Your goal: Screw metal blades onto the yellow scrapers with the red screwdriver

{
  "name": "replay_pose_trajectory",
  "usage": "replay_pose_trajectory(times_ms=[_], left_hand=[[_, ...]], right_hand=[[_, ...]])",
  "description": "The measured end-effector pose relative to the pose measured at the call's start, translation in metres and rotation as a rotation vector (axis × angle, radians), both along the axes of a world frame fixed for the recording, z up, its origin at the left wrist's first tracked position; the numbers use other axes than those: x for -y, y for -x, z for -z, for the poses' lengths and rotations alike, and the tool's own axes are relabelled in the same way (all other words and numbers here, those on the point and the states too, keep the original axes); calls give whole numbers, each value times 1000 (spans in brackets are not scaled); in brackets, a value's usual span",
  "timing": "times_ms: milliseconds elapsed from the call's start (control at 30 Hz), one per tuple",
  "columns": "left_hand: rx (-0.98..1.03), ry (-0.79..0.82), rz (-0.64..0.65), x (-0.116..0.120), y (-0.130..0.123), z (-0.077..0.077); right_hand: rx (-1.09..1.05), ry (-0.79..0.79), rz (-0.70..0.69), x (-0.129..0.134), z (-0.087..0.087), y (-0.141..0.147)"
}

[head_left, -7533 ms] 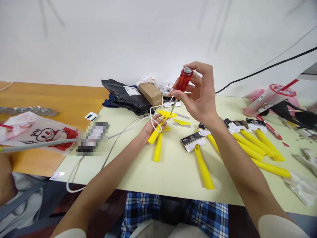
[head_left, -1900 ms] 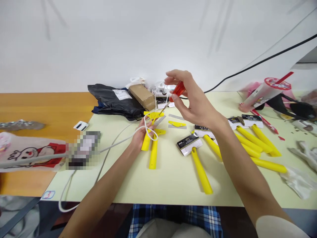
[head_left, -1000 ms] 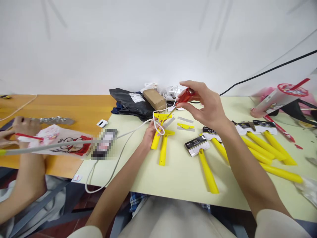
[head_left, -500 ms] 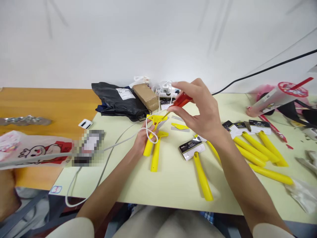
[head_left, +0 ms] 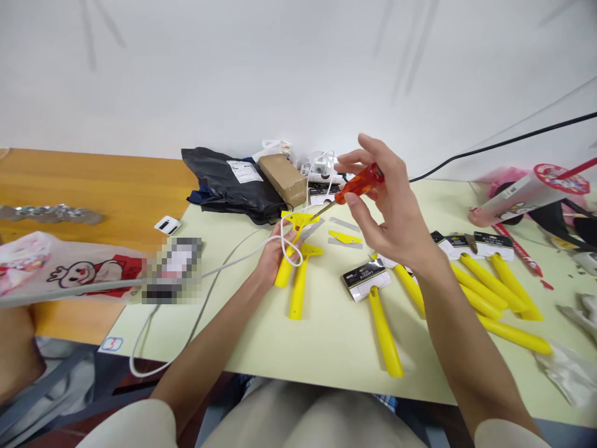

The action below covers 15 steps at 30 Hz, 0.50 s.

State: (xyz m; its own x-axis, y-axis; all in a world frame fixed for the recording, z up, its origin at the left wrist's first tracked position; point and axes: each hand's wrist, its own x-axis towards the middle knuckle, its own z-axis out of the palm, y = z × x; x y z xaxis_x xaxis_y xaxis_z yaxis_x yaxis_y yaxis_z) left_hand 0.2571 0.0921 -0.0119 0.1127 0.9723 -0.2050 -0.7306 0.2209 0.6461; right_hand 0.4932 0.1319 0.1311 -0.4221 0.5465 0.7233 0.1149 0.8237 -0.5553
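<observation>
**A:** As you look down at the table, what does the left hand (head_left: 280, 258) have?

**B:** It curls snugly around a yellow scraper (head_left: 284, 274). A white cord (head_left: 233, 252) loops over the scraper, near the fingers.

**A:** And the right hand (head_left: 392, 211)?

**B:** It is up in the air, holding a red screwdriver (head_left: 359, 185) in a narrow pinch, with the other fingers spread. The thin metal tip is right by the yellow scraper's flat top.

**A:** What bags and boxes can you see?

**B:** Behind the hands, a black plastic mail bag (head_left: 233, 183) with a white label lies on the pale green table (head_left: 326, 354). Some blue cloth (head_left: 198, 199) pokes out from under it. A brown cardboard box (head_left: 282, 179) leans beside the bag.

**A:** What is inside them?

**B:** I can't tell. They don't show their insides.

**A:** Anything else?

**B:** A plastic cup (head_left: 522, 202) with a red straw (head_left: 583, 168) lies tilted on the right. I can't see what is in it. A plastic bag with a cartoon on it (head_left: 60, 264) is on the left. More yellow handles (head_left: 385, 336) lie on the table, near cards of blades (head_left: 366, 280).
</observation>
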Motion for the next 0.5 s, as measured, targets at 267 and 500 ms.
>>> replay_pose_trajectory(times_ms=[267, 500], left_hand=[[-8, 25, -21, 1, -4, -1], [-26, 22, -28, -5, -2, -1]], right_hand=[[79, -210, 154, 3, -17, 11], [32, -100, -30, -11, -20, 20]])
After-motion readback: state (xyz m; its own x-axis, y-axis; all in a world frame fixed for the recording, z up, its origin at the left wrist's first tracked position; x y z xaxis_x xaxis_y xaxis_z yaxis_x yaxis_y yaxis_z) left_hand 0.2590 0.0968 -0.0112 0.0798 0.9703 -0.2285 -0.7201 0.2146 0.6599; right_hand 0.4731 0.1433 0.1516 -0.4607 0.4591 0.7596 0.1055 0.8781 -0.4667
